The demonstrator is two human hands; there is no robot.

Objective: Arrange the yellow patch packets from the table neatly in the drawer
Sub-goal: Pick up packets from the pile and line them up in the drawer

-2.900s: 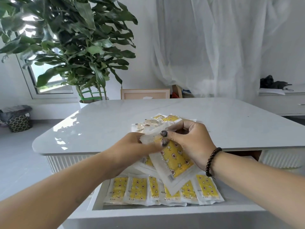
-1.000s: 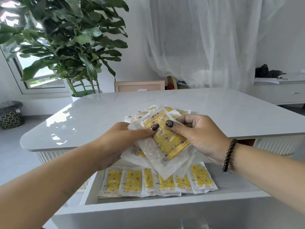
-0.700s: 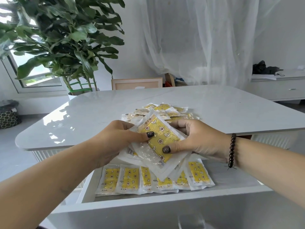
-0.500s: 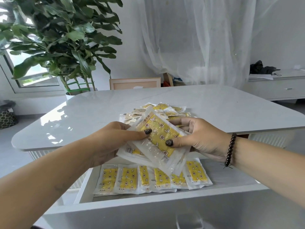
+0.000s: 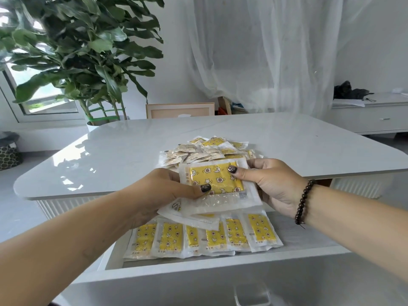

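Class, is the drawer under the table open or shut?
Open: the drawer is pulled out below the table edge, with a row of yellow patch packets lying visible inside.

The held stack of packets (image 5: 217, 188) hides the back of the drawer (image 5: 198, 265) and the tops of the packets in the row (image 5: 203, 238) below it — the left hand (image 5: 163, 193) covers the stack's left edge. Print on the stack's top packet is too small to read — so is the pile (image 5: 205, 149) behind it.

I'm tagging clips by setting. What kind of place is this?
Probably a home living or dining room: a large potted plant by a window, sheer white curtains, and a glossy white table with a low sideboard behind.
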